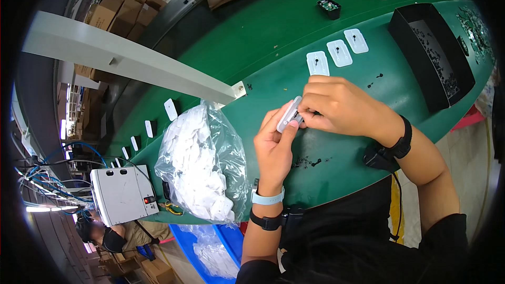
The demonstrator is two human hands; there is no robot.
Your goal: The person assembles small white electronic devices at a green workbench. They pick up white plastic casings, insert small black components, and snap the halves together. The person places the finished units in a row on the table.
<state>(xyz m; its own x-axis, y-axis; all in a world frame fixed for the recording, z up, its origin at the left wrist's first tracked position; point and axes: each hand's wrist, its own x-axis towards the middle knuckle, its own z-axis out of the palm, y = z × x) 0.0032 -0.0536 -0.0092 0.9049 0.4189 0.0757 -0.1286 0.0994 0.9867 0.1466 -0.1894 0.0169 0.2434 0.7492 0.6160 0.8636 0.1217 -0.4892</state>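
Observation:
My left hand (274, 150) grips a small, rounded white plastic cover (288, 115) above the green table (263, 121). Against its open side, the fingers of my right hand (336, 102) are pinched together; a bit of something dark shows there, but the fingertips hide most of it. Just beyond my right hand lie three white covers (339, 60) in a row, each with a small black part in it. Small loose black pieces (315, 162) lie scattered on the table below my hands, and a few more black parts (374, 80) are to the right.
A clear bag (202, 168) full of white covers stands left of my hands. A black box (400, 26) of small black parts is at the right. Black cases (329, 9) sit on the green belt beyond. A white post (137, 52) crosses the upper left, above a white machine (123, 200).

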